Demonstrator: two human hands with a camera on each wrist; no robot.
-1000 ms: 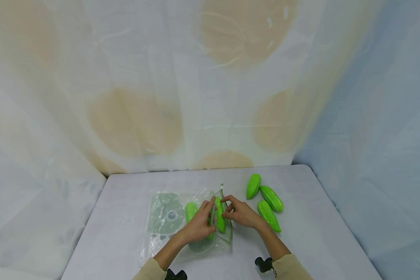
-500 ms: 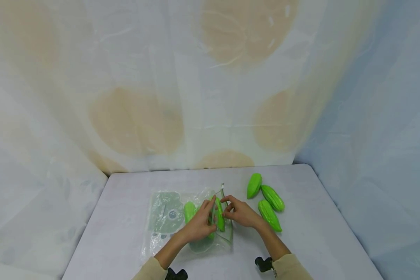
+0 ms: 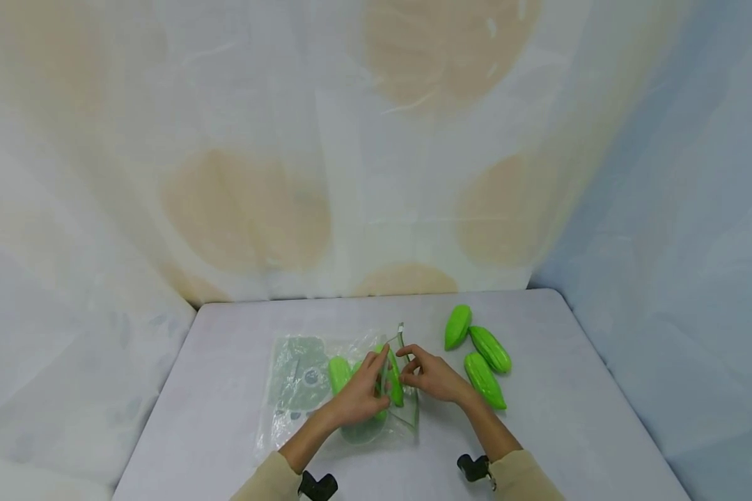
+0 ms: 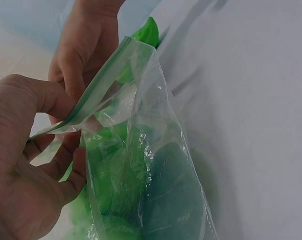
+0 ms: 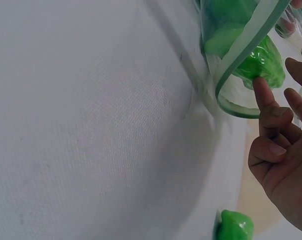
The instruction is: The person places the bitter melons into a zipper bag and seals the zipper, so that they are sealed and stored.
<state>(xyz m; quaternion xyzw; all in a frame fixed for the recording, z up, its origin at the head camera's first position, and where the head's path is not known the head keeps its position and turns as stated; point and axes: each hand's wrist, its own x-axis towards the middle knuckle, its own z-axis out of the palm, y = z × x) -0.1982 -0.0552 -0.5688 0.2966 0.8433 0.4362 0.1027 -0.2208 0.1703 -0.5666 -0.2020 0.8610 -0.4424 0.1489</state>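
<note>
A clear zip bag with a green zip strip lies across the table. My left hand pinches its rim between thumb and fingers, keeping the mouth apart. Inside are several bright green ridged gourds, one gourd showing left of that hand; others are partly covered. Another green gourd sits in the bag's mouth, its end toward my right hand. One right fingertip touches that end, while the other fingers lie around it without a grip.
Three loose gourds lie right of the hands: a far gourd, a middle gourd and a near gourd. Patterned sheeting rises behind the white table and along both sides.
The gourd at the bag's mouth shows slightly less, sitting a little deeper in the bag. Both hands keep nearly the same place; the head view has tipped slightly.
</note>
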